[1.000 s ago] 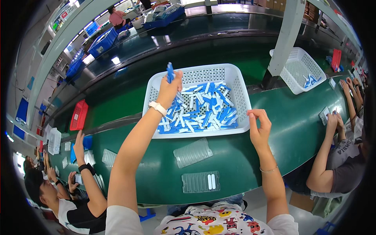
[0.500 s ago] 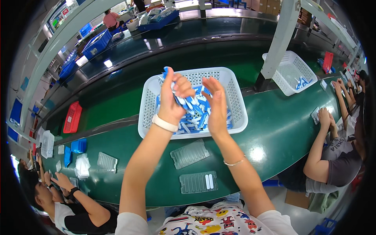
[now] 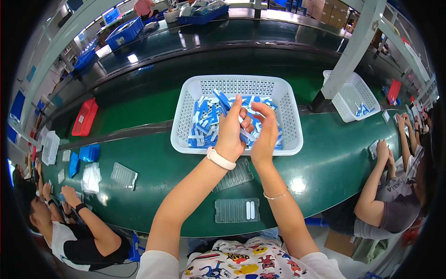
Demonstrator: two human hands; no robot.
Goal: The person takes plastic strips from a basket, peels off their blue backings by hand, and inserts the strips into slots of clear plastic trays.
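Note:
A bunch of slim blue-and-white plastic sticks (image 3: 222,101) is gripped in my left hand (image 3: 231,132), its fingers wrapped round them. Their upper ends stick out above the thumb, and white lower ends show between my hands. Close beside it, my right hand (image 3: 265,137) is open with curved fingers, its palm toward the lower ends of the bunch; whether it touches them is hard to tell. Both hands are over the near side of a white perforated basket (image 3: 297,135) holding many more such sticks. Nearer me lies a clear ribbed tray (image 3: 227,211) with two white sticks at its right.
Another clear tray (image 3: 238,176) lies partly under my left forearm, and a third tray (image 3: 124,176) is farther left, by white bags (image 3: 91,177) and blue packets (image 3: 89,152). A grey post (image 3: 353,51) stands at right before another white basket (image 3: 341,100). Co-workers sit on both sides.
My left hand has come down and to the right with the bunch of sticks. My right hand has curled its fingers and moved closer to it. The view has shifted slightly.

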